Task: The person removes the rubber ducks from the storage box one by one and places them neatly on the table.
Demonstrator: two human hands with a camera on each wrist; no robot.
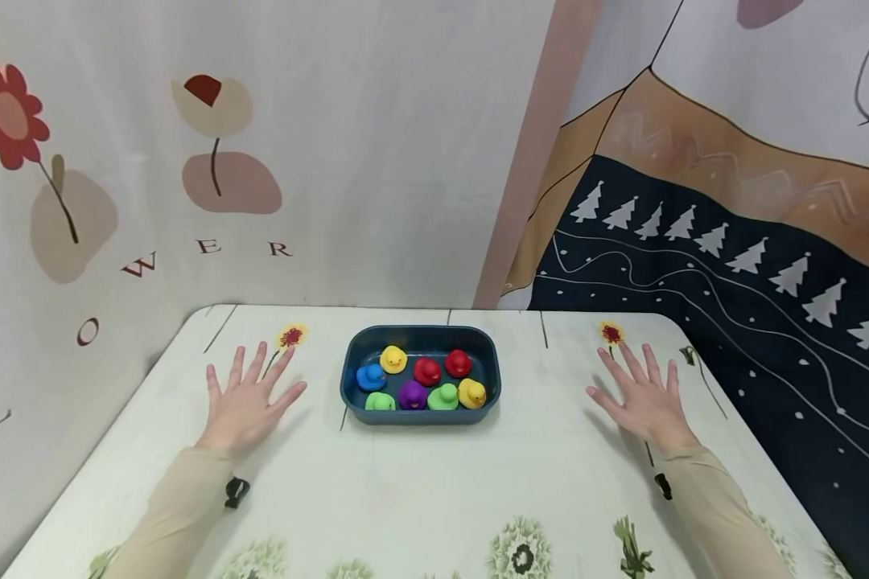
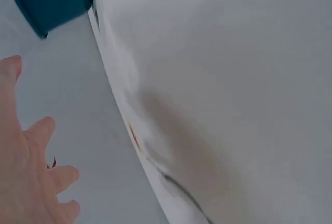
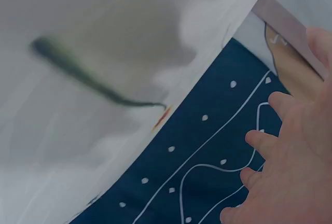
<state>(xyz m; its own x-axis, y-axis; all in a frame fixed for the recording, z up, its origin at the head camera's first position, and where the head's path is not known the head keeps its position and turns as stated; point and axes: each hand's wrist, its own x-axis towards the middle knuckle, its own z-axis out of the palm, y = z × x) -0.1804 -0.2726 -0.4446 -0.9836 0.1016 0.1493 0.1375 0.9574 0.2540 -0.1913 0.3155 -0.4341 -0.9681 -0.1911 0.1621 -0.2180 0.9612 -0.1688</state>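
Tray (image 1: 420, 417): between the hands, near table's (image 1: 420, 490) far edge, eight ducks (image 1: 427, 371) inside its rim | left hand (image 1: 240, 412): over table, fingers spread, released, stretch of tabletop between it and tray | right hand (image 1: 650, 408): fingers spread, released, near table's right edge, wider stretch to tray

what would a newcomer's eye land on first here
Probably the bright toy ducks in the dark blue tray near the table's far edge. The left hand and right hand, fingers spread, flank it. A printed red flower stands out at upper left.
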